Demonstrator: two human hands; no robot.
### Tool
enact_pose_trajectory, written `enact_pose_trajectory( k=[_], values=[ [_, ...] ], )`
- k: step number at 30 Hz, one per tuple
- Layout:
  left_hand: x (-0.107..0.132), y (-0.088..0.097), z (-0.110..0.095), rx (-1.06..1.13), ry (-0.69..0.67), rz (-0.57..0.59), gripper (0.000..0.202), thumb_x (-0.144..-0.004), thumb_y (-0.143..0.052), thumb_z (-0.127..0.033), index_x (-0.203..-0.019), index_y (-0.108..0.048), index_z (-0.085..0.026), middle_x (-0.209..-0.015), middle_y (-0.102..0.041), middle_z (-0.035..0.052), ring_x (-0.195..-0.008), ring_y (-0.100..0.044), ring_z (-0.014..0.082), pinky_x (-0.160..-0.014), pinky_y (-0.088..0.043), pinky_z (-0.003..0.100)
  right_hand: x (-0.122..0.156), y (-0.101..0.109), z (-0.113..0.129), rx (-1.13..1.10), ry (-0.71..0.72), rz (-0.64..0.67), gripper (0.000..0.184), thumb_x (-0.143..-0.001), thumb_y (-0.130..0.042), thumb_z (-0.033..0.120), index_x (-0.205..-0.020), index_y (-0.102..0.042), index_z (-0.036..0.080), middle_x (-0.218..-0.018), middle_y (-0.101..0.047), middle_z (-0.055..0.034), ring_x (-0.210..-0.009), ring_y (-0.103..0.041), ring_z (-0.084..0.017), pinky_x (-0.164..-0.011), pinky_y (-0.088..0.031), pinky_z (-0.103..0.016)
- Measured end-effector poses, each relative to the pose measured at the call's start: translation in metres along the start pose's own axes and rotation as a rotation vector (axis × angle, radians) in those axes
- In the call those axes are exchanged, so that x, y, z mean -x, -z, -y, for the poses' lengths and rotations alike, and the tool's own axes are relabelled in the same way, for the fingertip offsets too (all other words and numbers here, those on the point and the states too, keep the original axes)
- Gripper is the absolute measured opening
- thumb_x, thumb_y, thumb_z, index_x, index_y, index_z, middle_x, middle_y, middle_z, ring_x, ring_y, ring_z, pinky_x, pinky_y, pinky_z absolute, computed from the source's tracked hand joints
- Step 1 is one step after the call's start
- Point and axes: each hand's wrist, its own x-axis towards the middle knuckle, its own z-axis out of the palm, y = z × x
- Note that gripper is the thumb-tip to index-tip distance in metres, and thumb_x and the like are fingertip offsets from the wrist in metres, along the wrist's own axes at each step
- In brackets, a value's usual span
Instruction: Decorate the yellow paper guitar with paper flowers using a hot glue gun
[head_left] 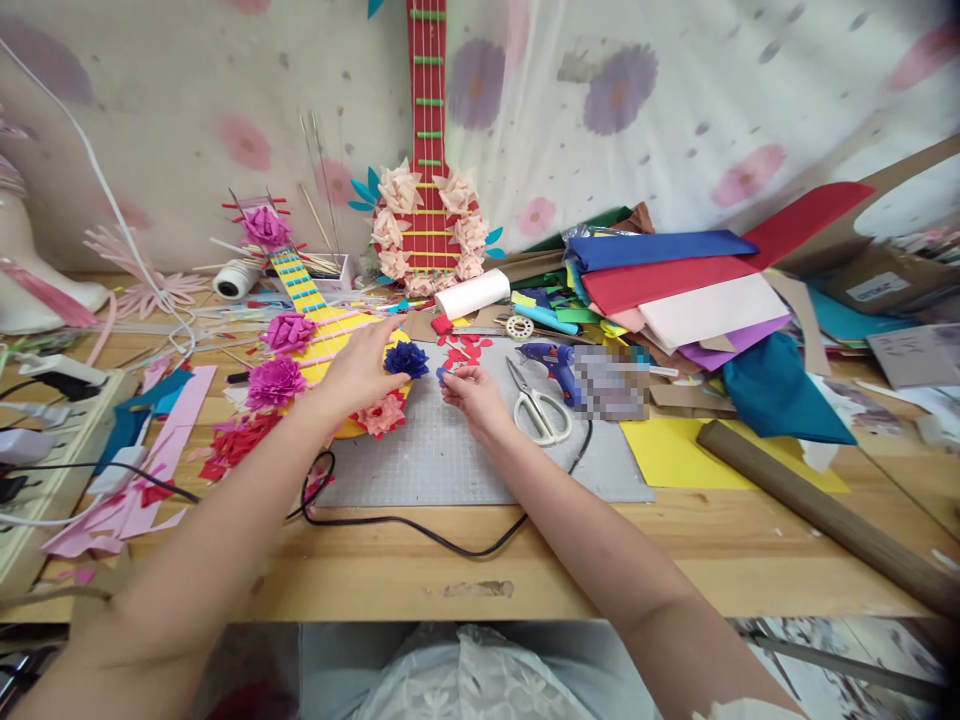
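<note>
The fingers (457,386) of the right hand (480,402) are pinched nearly closed on a small blue piece (442,376), its edge poking out at the tips. Those of the left hand (356,370) are spread wide, arched over a yellow toy guitar (321,373); the thumb reaches the dark blue flower (407,359), though from here I can't tell whether it presses on it. That flower sits on the guitar's right side, just left of the pinched piece, with a narrow gap between.

The guitar lies over the left edge of a grey cutting mat (442,465), its neck slanting toward the worktop's (360,585) back edge. Its blooms are crinkled and ruffled, magenta, red and coral, and thin pink strips run along the flat yellow body. The dark blue one is tight and densely folded.

Flat red scraps (469,348) are scattered at the mat's back edge. Scissors (541,415) with pale rounded handles lie toward its right side, next to a blue glue gun (559,372), whose black cord (420,528) loops past the mat's front edge. A smooth yellow sheet (675,462) meets the mat's right edge, and a long brown roll (810,508) slants across to the worktop's front right corner.
</note>
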Motion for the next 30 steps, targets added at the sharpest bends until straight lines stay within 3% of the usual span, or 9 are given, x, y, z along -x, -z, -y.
enact_pose_trajectory(
  k=[4, 12, 20, 24, 30],
  values=[
    [-0.015, 0.017, 0.017, -0.298, -0.179, 0.181, 0.088, -0.06, -0.073, -0.029, -0.139, -0.034, -0.02, -0.139, -0.041, 0.0136, -0.13, -0.034, 0.0315, -0.108, -0.027, 0.048, 0.003, -0.006, -0.005, 0.085, -0.068, -0.022, 0.047, -0.05, -0.079, 0.026, -0.075, -0.04, 0.022, -0.053, -0.058, 0.0081, -0.047, -0.054, -0.009, -0.047, -0.041, -0.02],
    [-0.031, 0.006, 0.024, -0.467, -0.323, 0.346, 0.088, -0.062, -0.068, -0.03, -0.141, -0.031, -0.02, -0.144, -0.034, 0.0138, -0.136, -0.024, 0.0324, -0.11, -0.019, 0.049, 0.009, -0.028, -0.012, 0.17, -0.141, -0.027, 0.043, -0.053, -0.075, 0.018, -0.076, -0.04, 0.022, -0.049, -0.055, 0.0088, -0.04, -0.049, -0.008, -0.038, -0.033, -0.019],
    [-0.04, 0.008, 0.024, -0.459, -0.413, 0.332, 0.075, -0.066, -0.062, -0.019, -0.138, -0.038, -0.021, -0.139, -0.042, 0.0107, -0.131, -0.032, 0.0289, -0.109, -0.023, 0.044, 0.005, -0.039, -0.011, 0.182, -0.212, -0.045, 0.034, -0.059, -0.072, 0.013, -0.07, -0.041, 0.021, -0.046, -0.054, 0.0069, -0.037, -0.042, -0.006, -0.035, -0.028, -0.019],
    [-0.046, 0.009, 0.025, -0.385, -0.388, 0.31, 0.075, -0.067, -0.063, -0.017, -0.137, -0.039, -0.022, -0.138, -0.044, 0.0093, -0.129, -0.036, 0.0275, -0.108, -0.026, 0.042, -0.001, -0.04, -0.007, 0.18, -0.243, 0.016, 0.024, -0.06, -0.071, 0.013, -0.061, -0.047, 0.018, -0.05, -0.057, 0.0029, -0.038, -0.04, -0.005, -0.036, -0.026, -0.019],
    [-0.048, 0.006, 0.031, -0.314, -0.342, 0.287, 0.074, -0.068, -0.066, -0.023, -0.137, -0.039, -0.023, -0.136, -0.045, 0.0089, -0.128, -0.038, 0.0281, -0.107, -0.027, 0.042, -0.006, -0.05, -0.002, 0.316, -0.243, -0.04, 0.018, -0.064, -0.067, 0.014, -0.057, -0.051, 0.018, -0.045, -0.05, 0.0044, -0.041, -0.04, -0.006, -0.038, -0.025, -0.019]
  ],
)
